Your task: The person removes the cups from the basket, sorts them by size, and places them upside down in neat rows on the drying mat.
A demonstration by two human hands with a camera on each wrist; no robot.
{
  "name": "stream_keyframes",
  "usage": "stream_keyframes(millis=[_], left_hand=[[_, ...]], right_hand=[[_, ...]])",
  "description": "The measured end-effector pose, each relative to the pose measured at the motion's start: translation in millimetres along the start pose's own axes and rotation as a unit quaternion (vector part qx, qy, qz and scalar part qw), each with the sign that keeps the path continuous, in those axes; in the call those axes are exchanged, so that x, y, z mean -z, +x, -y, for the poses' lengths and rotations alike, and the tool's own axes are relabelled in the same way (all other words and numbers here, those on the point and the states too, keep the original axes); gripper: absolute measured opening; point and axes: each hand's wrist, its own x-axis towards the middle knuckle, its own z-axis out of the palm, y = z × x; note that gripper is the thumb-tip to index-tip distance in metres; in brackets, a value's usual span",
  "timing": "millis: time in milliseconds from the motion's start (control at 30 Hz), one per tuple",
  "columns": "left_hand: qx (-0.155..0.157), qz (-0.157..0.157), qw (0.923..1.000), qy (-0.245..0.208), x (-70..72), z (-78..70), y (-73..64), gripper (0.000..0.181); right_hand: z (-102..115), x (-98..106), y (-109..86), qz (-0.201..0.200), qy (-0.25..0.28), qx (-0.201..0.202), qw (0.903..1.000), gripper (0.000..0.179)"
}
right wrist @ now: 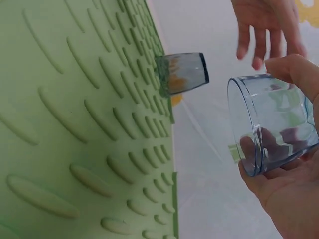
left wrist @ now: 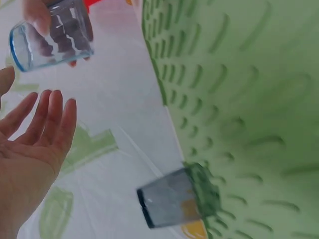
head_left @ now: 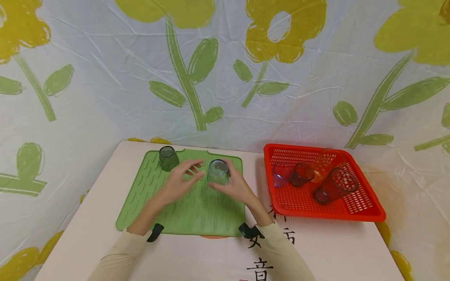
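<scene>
My right hand (head_left: 237,188) holds a clear, bluish glass (head_left: 218,173) above the green drying mat (head_left: 197,216). Fingers and thumb wrap its side, and in the right wrist view its round rim is turned toward the mat. Just left of that glass is my left hand (head_left: 178,182), its fingers spread and nothing in them; the left wrist view shows a gap between its fingertips and the glass. A smoky grey glass (head_left: 168,159) stands at the mat's back left corner, narrower at its top.
A red plastic basket (head_left: 323,215) sits to the right of the mat. Inside lie a small purplish glass (head_left: 280,175), a small dark glass (head_left: 301,175), a tall clear one (head_left: 321,166) and a tall dark one (head_left: 334,189). A flowered cloth (head_left: 228,89) hangs behind the table.
</scene>
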Motion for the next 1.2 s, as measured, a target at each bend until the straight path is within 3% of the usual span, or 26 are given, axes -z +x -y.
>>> stream_keyframes(millis=[200, 567, 867, 1200], left_hand=[[0.011, -0.01, 0.9996, 0.024, 13.7, 18.6, -13.4, 0.034], [0.049, -0.025, 0.9982, 0.023, 31.8, 43.3, -31.8, 0.029], [0.051, -0.032, 0.9969, 0.05, 52.3, 65.2, -50.7, 0.028], [0.07, -0.026, 0.9905, 0.116, 77.6, 86.4, -68.2, 0.03]], right_hand=[[-5.4, -8.2, 15.0, -0.017, -0.003, -0.01, 0.9998, 0.078], [-11.4, -25.3, 42.0, -0.051, 0.006, -0.015, 0.9986, 0.079], [-14.2, -36.9, 61.0, -0.07, 0.058, -0.032, 0.9954, 0.075], [-18.0, -47.2, 75.8, -0.074, 0.067, -0.035, 0.9944, 0.076]])
